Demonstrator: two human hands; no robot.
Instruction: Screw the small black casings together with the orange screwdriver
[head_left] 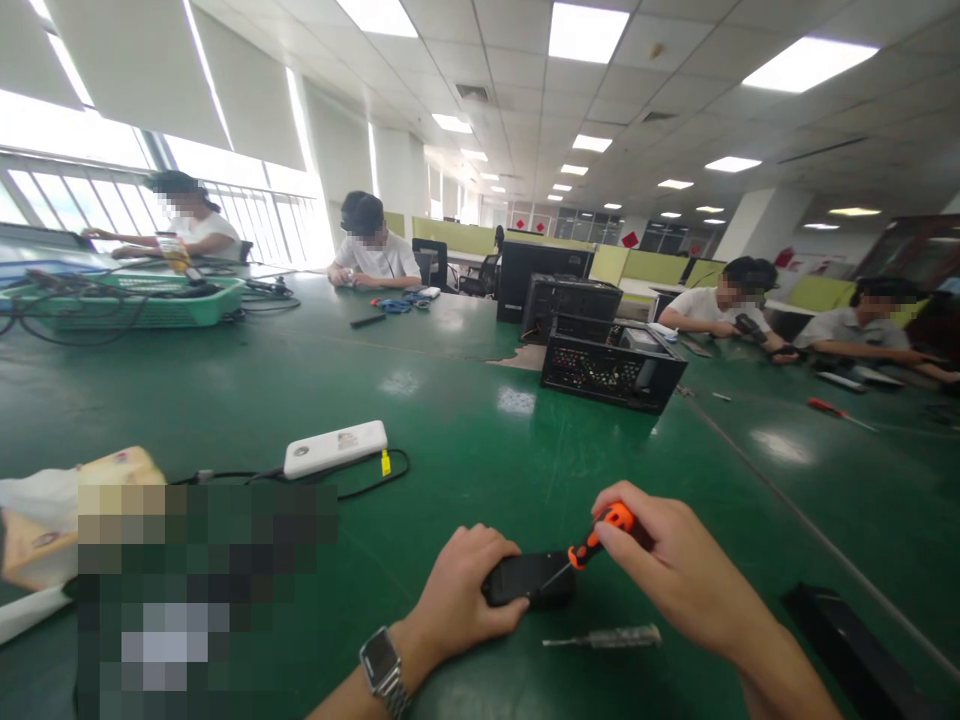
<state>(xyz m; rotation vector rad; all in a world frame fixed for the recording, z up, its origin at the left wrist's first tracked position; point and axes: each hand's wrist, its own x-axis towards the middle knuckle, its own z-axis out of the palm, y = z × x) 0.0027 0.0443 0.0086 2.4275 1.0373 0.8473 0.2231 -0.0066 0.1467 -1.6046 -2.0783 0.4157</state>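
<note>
A small black box-shaped device (541, 577) lies on the green table, its left end gripped between the thumb and fingers of my left hand (472, 590). My right hand (667, 560) is closed around the handle of an orange and black screwdriver (596, 535), whose thin shaft slants down to the left across the device's top. Whether the tip sits in a screw is too small to tell. Just in front of the device, a second screwdriver with a clear handle (619, 637) rests on the table, touched by neither hand.
A black elongated part (855, 645) lies at the right. Left are a white power strip (335, 449) with a cable, a tissue pack (112, 490) and a green basket (142, 302) of cables. Black computer cases (611, 365) stand ahead. Several people sit around the table.
</note>
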